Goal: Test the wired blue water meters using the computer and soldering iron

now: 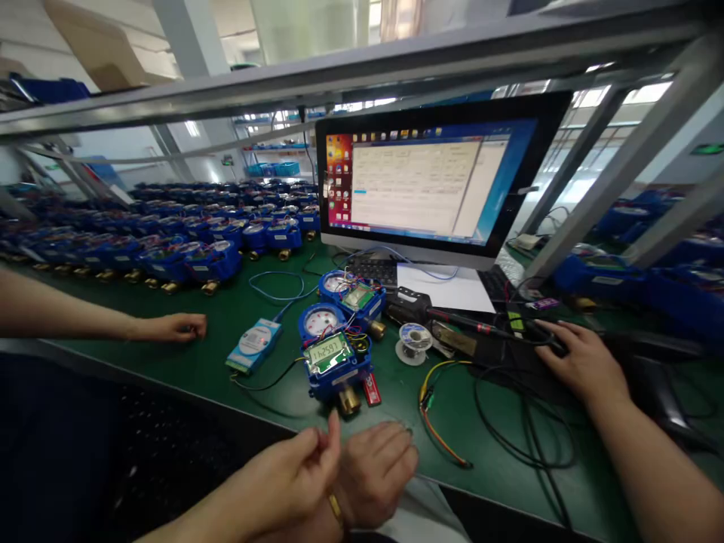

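1. The blue meter lies display-up at the near middle of the green bench, its brass fitting towards the two hands just nearer.
2. The left hand has its fingertips pinched to the thumb; the right hand is loosely curled, touching it.
3. Any handling looks best done by the meter's body, clear of the loose wires to its right.
4. Whether the pinch holds anything I cannot tell.
5. A co-worker's hand covers something at the right; another rests at the left.
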A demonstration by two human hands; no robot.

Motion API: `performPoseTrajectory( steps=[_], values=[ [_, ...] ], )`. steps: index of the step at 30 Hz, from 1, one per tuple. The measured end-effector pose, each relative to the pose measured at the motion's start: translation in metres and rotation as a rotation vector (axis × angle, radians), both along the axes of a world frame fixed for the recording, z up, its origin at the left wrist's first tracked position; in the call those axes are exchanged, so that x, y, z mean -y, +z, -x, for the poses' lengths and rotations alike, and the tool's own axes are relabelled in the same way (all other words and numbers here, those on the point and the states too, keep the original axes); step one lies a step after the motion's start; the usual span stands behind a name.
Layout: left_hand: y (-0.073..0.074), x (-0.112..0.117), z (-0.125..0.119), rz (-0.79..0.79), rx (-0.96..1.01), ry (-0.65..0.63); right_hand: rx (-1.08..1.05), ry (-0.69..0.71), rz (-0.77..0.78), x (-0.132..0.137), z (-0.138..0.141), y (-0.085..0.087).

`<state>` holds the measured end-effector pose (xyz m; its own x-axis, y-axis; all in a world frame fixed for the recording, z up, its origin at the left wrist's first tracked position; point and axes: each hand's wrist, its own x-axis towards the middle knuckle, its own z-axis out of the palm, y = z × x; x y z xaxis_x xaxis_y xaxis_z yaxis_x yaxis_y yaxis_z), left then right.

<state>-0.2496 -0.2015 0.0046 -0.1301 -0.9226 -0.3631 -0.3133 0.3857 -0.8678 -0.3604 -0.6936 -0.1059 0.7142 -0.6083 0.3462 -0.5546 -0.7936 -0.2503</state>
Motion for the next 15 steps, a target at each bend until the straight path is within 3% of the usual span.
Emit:
performPoseTrajectory(
  steps=[1,3,5,7,8,10,11,12,15],
  values=[
    [0.012,0.01,0.001,-0.2,0.052,0.018,-0.009,-0.003,-0.011,-0.001,0.0,0.002],
    [0.036,0.028,0.002,-0.381,0.084,-0.008,-0.019,-0.01,-0.031,-0.004,0.0,0.006],
    [0.054,0.039,0.006,-0.419,0.053,-0.076,-0.022,-0.024,-0.042,-0.007,0.0,0.009],
    [0.057,0.04,0.01,-0.364,0.017,-0.049,-0.023,-0.033,-0.047,-0.008,-0.001,0.011],
    [0.051,0.039,0.012,-0.238,-0.038,0.023,-0.023,-0.035,-0.048,-0.008,-0.001,0.012],
    [0.026,0.039,0.016,0.214,-0.254,0.163,-0.022,-0.034,-0.049,-0.008,-0.001,0.012],
    [0.009,0.042,0.019,0.518,-0.552,0.266,-0.019,-0.031,-0.049,-0.007,0.0,0.012],
    [-0.01,0.047,0.023,0.652,-0.684,0.235,-0.014,-0.026,-0.049,-0.007,0.0,0.011],
    [-0.057,0.069,0.033,0.819,-1.032,0.126,0.014,-0.014,-0.038,-0.007,-0.001,0.01]
  ],
)
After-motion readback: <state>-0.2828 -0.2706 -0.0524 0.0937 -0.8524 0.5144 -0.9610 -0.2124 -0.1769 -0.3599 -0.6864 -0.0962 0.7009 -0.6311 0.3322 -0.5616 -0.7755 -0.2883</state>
